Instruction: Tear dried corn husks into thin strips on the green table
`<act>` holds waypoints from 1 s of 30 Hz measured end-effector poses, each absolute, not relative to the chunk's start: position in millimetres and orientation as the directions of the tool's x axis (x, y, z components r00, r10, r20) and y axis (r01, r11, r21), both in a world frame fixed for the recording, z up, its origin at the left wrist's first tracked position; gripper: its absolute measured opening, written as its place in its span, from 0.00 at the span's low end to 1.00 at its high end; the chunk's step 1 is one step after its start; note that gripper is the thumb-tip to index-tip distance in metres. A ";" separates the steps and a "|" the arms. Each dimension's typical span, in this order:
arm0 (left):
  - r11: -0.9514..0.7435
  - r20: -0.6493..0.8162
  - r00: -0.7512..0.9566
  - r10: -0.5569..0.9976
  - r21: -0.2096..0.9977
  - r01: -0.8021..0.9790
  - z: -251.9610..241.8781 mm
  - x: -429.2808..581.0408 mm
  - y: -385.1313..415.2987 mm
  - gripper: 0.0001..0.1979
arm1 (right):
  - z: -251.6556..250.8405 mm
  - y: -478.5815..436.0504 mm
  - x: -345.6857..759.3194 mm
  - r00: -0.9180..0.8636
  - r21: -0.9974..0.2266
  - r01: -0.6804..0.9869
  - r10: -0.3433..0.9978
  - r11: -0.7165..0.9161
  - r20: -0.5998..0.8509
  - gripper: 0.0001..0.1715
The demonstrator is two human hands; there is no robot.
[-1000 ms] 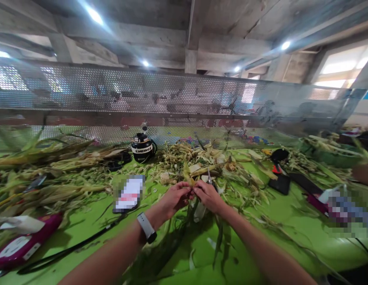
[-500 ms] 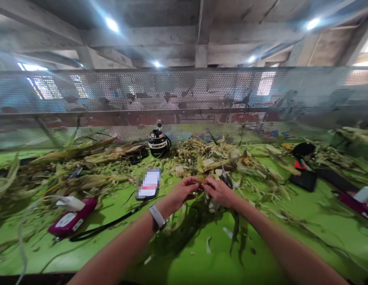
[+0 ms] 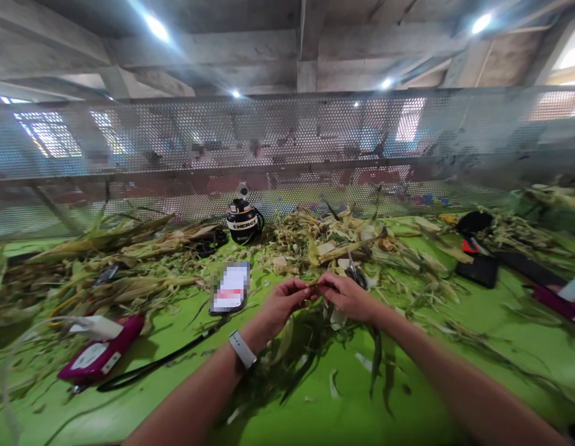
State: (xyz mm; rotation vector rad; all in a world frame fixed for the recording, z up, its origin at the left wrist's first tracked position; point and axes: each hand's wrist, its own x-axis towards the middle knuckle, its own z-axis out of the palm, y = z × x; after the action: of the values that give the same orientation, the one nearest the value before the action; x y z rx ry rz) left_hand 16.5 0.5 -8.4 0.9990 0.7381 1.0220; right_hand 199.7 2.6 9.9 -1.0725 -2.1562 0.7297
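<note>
My left hand [image 3: 287, 300] and my right hand [image 3: 346, 296] meet over the green table [image 3: 324, 415], fingertips almost touching. Both are pinched around a thin, brownish-yellow strip [image 3: 316, 285], which looks like a bit of corn husk; the fingers cover most of it. A pale-strapped watch [image 3: 243, 350] circles my left wrist. Scissors [image 3: 356, 272] lie just beyond my right hand. Beneath the hands are loose green husk leaves [image 3: 310, 356], partly in shadow.
Heaps of corn husks [image 3: 333, 238] spread across the back and left. A dark round bottle labelled ENERGY [image 3: 243, 223] stands behind. On the left lie a phone [image 3: 230, 288] and a purple power bank [image 3: 101, 356] with a cable and strap. A perforated metal screen [image 3: 287, 142] rises behind.
The view has shifted slightly, so things on the left appear farther left. A yellowish piece seen above the fingers earlier no longer shows there; both hands stay pinched together.
</note>
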 end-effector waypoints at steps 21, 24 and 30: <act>0.166 -0.029 0.330 0.943 0.903 -0.396 -4.1 19.6 -7.1 0.14 | 15.2 -6.1 193.3 -0.497 -0.595 0.542 0.797 0.594 0.343 0.09; 0.198 -0.043 0.360 0.932 0.893 -0.404 -3.2 19.5 -6.8 0.15 | 17.8 -6.9 193.6 -0.496 -0.616 0.536 0.806 0.577 0.323 0.10; 0.172 -0.014 0.376 0.927 0.905 -0.390 -3.9 19.9 -5.8 0.16 | 20.8 -2.5 195.8 -0.531 -0.581 0.554 0.790 0.597 0.306 0.11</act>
State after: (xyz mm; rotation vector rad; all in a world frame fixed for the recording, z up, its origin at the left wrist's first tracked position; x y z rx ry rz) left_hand 19.9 -5.8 -3.9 0.9817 0.6774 1.0426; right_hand 195.8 -2.5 20.8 -1.0619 -2.2770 0.5689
